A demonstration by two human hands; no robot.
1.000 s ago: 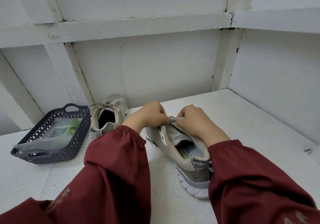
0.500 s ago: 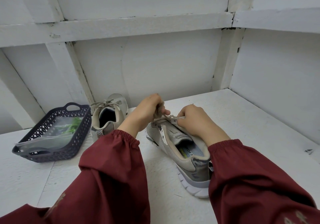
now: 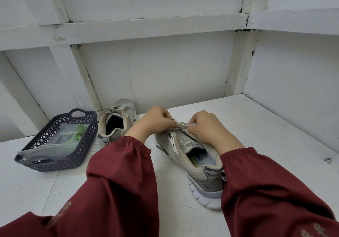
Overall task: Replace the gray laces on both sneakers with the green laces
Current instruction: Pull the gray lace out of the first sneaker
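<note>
nearest to me two dark red sleeves frame the near sneaker, which lies heel toward me on the right half of the white surface. just past its tongue my left hand and right hand meet over the top eyelets, and the fingers of both are curled and pinching the gray lace between them.

i judge this to be the very start, with the knot on this shoe being worked loose. i cannot tell how many eyelets are free, because the hands cover them.

farther off to the left, the far sneaker stands with its own lace tied in a bow, untouched. just beside it on the left, a dark basket holds a clear bag with the green laces inside. so both unlacings and both relacings are left to do.

beyond, white boards and beams close in the surface at the back and on the right.
</note>
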